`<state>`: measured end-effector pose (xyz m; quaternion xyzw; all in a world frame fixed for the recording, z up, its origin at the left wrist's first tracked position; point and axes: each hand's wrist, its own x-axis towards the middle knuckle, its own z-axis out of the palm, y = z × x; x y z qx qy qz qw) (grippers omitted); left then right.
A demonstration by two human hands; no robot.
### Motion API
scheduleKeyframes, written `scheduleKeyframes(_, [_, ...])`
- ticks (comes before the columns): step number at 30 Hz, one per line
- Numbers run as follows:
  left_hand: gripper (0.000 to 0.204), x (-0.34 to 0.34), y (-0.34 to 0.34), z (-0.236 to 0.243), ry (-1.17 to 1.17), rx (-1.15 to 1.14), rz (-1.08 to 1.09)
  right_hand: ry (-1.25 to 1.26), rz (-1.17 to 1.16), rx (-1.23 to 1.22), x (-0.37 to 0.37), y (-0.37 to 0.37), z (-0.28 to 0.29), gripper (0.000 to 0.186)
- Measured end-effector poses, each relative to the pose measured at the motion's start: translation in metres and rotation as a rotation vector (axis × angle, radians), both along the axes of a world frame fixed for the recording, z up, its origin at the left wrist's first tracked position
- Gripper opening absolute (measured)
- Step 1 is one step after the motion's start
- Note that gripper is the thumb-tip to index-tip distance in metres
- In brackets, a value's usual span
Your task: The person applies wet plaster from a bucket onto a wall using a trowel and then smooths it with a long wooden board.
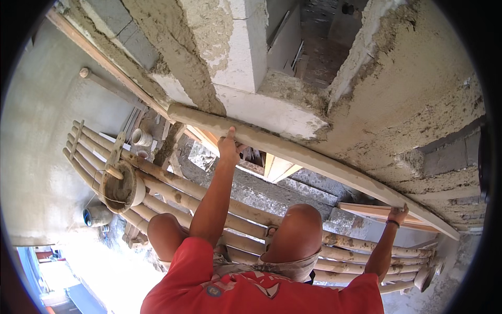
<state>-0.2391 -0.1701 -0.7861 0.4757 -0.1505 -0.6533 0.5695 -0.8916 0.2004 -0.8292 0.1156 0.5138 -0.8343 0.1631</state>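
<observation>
Hands (pixel 228 148) (pixel 398 213) on long straightedge (pixel 314 159)

A platform of bamboo poles (pixel 209 196) carries a mortar-caked bucket (pixel 121 188) near its left end

No packages, labels, signs or screens visible.

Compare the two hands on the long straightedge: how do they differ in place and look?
The left hand grips the long straightedge near its upper end, while the right hand holds it near the lower end. The right hand has a dark band at the wrist; the left wrist is bare. Both press the mortar-smeared straightedge against the freshly plastered wall.
</observation>
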Motion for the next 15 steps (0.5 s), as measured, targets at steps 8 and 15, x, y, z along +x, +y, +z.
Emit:
scheduleKeyframes(8, [0.035, -0.006, -0.002, -0.006, -0.015, 0.064, 0.069, 0.237, 0.109, 0.383, -0.010, -0.002, -0.019, 0.045])
scheduleKeyframes(15, [0.041, -0.002, 0.000, -0.026, 0.013, -0.014, -0.021, 0.349, 0.121, 0.427, -0.015, 0.000, -0.032, 0.040])
